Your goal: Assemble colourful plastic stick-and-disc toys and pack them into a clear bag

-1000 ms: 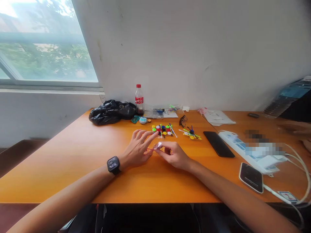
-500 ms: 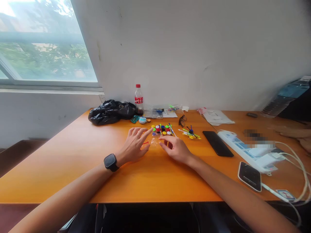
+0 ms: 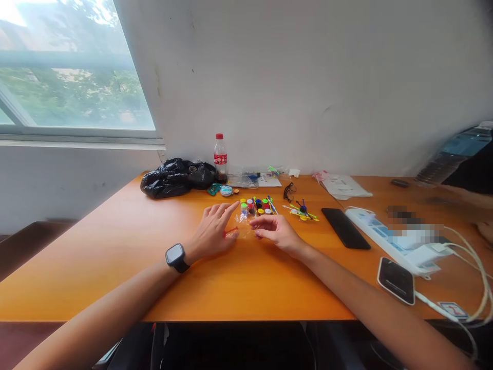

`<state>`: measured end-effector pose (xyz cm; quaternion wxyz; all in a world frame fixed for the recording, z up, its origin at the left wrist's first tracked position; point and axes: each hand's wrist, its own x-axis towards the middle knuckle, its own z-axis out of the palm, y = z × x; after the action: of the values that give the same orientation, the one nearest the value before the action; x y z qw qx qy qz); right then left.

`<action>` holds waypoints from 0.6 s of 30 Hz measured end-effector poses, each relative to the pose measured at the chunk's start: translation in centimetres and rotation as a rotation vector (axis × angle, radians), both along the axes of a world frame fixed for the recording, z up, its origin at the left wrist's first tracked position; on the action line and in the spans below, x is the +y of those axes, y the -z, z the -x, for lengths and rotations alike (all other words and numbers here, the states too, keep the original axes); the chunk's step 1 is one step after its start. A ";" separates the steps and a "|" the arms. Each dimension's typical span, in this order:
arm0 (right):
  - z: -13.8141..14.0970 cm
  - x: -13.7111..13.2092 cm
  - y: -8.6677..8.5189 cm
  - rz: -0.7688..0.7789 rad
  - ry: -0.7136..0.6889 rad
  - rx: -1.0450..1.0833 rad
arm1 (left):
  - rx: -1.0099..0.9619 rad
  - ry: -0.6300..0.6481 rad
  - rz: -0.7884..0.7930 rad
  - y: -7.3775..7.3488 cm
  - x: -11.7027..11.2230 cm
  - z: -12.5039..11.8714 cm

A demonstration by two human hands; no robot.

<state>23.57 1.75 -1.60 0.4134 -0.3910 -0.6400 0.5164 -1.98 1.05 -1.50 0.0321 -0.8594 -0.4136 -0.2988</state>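
Note:
A small clear plastic bag point(image 3: 243, 228) lies between my two hands on the wooden table. My left hand point(image 3: 214, 226), with a dark smartwatch point(image 3: 175, 255) on its wrist, rests palm down, fingers stretched out and thumb apart. Beside its thumb shows a small red piece point(image 3: 231, 229), partly hidden. My right hand point(image 3: 278, 231) has thumb and fingertips closed at the bag's right edge. Just beyond the fingers stand rows of small colourful round-topped pieces point(image 3: 260, 211), with thin coloured sticks among them. To their right, a cluster of coloured stick pieces point(image 3: 302, 209) sits on the table.
A black phone point(image 3: 345, 228), a white power strip point(image 3: 379, 234) with cables and a white-edged device point(image 3: 396, 280) lie on the right. Along the back are a black plastic bag point(image 3: 175, 178), a cola bottle point(image 3: 220, 158) and glasses point(image 3: 288, 191). Another person's arm point(image 3: 468, 195) shows at far right.
My right thumb and fingertips have drawn together on the clear bag, which has shifted and spread slightly. My left hand stays nearly still. The other person's arm has moved.

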 end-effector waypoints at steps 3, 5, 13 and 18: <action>-0.3 0.4 -0.2 -0.028 -0.003 -0.045 | -0.003 0.009 0.115 0.3 0.1 0.3; -0.9 0.7 -0.7 -0.102 0.024 -0.119 | -0.005 0.003 0.153 0.3 0.2 0.5; -7.9 2.7 -5.9 -0.552 0.603 -1.149 | -0.007 0.010 0.201 0.1 0.2 0.5; -11.1 3.5 -7.4 -0.249 0.538 -1.482 | 0.013 0.019 0.279 -0.2 0.1 0.6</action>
<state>34.72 5.26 5.82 0.0316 -0.7246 -0.6848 -0.0707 -2.59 1.17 -1.32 -0.0879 -0.8613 -0.4428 -0.2331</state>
